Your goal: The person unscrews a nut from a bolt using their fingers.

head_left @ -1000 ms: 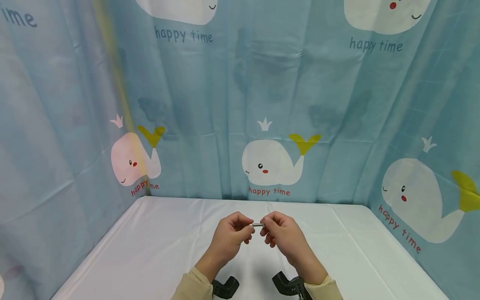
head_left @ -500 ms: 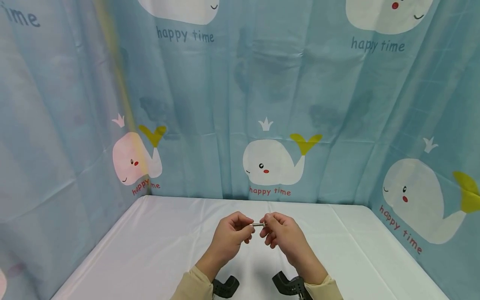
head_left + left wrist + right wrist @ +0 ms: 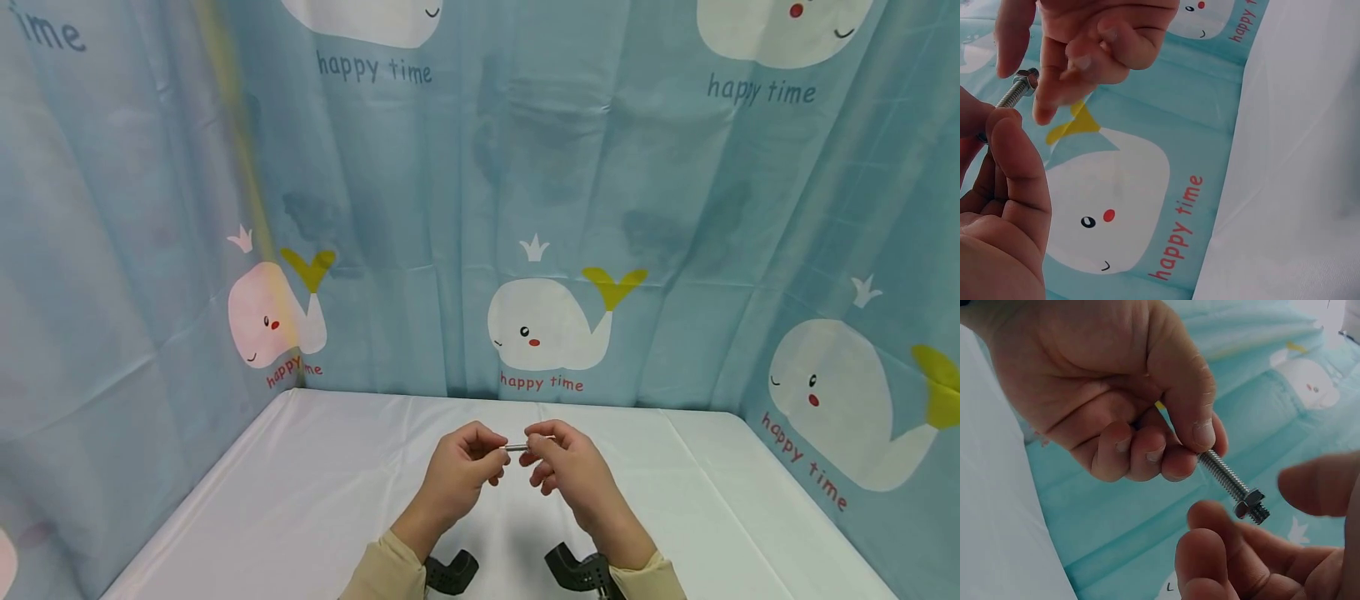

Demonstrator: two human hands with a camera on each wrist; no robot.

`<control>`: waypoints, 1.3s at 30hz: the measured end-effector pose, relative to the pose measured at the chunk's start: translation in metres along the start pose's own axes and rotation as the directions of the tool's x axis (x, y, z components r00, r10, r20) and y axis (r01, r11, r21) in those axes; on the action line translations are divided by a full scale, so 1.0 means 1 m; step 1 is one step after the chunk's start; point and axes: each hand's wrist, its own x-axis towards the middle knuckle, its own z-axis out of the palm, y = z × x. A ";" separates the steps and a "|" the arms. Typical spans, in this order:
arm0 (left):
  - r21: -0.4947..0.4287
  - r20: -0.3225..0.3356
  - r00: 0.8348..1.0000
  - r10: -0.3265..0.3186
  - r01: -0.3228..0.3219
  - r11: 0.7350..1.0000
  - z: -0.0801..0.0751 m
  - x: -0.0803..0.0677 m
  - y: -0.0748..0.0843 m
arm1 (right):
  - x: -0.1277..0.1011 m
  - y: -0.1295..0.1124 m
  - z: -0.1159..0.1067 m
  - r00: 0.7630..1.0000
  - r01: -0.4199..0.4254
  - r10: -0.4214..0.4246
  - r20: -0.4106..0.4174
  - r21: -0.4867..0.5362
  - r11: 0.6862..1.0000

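— Since a second ago our hands have hardly shifted; the right hand [image 3: 558, 462] has only loosened, so its fingertips now sit a little off the bolt [image 3: 516, 448] where earlier they closed round its end.

— And the left hand [image 3: 461, 467]?

— It pinches the bolt's shank between thumb and curled fingers, as the right wrist view shows plainly. We hold it level, above the table [image 3: 315, 483], threaded end pointing at the right hand.

— Why level and up in the air?

— We judge it is so both hands can meet on it: one steadies, the other works the free end. Held off the cloth, nothing rubs as it turns.

— What sits on that free end?

— A nut [image 3: 1249, 503], threaded on close to the tip, with a thread or two showing past it.

— Is the right hand holding the nut?

— Not quite. Its fingers [image 3: 1222, 540] curl loosely just beneath the nut and the thumb hovers beside it; we see a gap, so we read that hand as relaxed and holding nothing, perhaps between twists.

— Anything else around?

— The whale curtain [image 3: 547, 325] behind the table, our beige sleeves [image 3: 382, 571], and the dark wrist mounts [image 3: 581, 571] below them.
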 end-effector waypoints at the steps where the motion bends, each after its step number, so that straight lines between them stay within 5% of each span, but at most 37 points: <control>1: 0.000 -0.001 1.000 0.001 -0.001 1.000 0.000 0.000 0.000 | 0.000 0.000 0.000 1.000 -0.003 0.003 -0.001 0.001 1.000; 15: -0.006 0.000 1.000 -0.009 0.009 1.000 0.001 -0.002 0.003 | -0.001 -0.003 0.000 0.998 0.036 -0.034 -0.056 0.033 0.999; 23: -0.007 -0.001 1.000 -0.003 0.003 1.000 0.001 -0.002 0.003 | 0.000 0.002 -0.001 1.000 0.000 0.000 -0.001 0.000 1.000; 39: 0.005 0.000 1.000 0.001 -0.001 1.000 0.000 -0.002 0.002 | 0.000 0.001 -0.001 0.999 0.031 -0.031 -0.023 0.004 1.000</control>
